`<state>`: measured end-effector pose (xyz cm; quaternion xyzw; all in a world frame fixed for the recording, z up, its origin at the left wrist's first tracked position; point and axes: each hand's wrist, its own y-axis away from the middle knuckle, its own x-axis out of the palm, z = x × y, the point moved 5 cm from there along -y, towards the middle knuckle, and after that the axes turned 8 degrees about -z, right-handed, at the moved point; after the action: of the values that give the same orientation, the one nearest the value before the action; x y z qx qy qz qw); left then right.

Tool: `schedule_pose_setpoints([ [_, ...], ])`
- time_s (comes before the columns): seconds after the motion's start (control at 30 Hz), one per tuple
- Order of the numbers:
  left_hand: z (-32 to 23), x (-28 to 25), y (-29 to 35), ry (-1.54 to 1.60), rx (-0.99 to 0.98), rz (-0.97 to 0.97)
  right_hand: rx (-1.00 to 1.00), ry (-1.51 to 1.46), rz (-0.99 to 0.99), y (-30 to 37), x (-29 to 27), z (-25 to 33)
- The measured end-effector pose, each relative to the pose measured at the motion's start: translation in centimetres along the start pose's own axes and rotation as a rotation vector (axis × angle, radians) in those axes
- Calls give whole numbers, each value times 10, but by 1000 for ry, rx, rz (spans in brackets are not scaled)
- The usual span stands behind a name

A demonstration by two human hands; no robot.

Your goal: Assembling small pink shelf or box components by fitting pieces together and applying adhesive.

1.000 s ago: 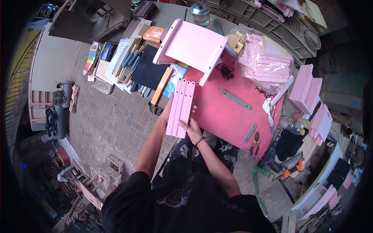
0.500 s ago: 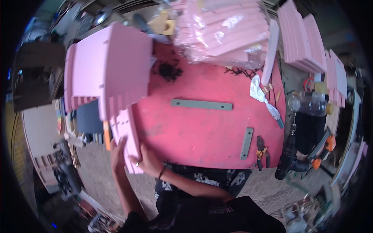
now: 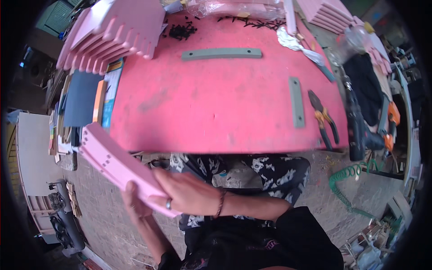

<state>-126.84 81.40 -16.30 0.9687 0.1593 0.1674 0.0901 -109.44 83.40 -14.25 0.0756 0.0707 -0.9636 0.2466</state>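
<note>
A small stack of pink boards [image 3: 119,164] with dark holes along their edges slants over the near left side, off the table's front edge. My left hand [image 3: 136,202] is closed round the stack's lower left side. From the right, my right hand [image 3: 182,191], with a ring and a cord bracelet, grips the near end, fingers wrapped over it. Ahead on the red tabletop [image 3: 211,99] lie a long grey-green strip [image 3: 220,54] with two holes and a shorter grey-green strip [image 3: 297,102]. Pliers [image 3: 321,117] with orange-and-black handles rest beside the shorter strip.
Stacked pink panels [image 3: 121,31] stand at the far left, more [image 3: 326,15] at the far right. Black screws [image 3: 182,30] lie in a heap at the back. A cordless drill [image 3: 357,130] is right of the table. A green coiled hose [image 3: 344,182] hangs lower right.
Both hands have drawn the pink boards away from the panel stack, toward me, and tilted them. The view has shifted, so the tabletop now sits higher in the picture.
</note>
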Motion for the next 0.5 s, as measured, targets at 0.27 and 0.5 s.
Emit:
schedule_pose_setpoints([
  [0.27,22,85,54,244,29,-26,-127,434,-365,69,-41,56],
  [0.5,20,190,44,383,104,117,-128,869,-261,82,-120,86],
])
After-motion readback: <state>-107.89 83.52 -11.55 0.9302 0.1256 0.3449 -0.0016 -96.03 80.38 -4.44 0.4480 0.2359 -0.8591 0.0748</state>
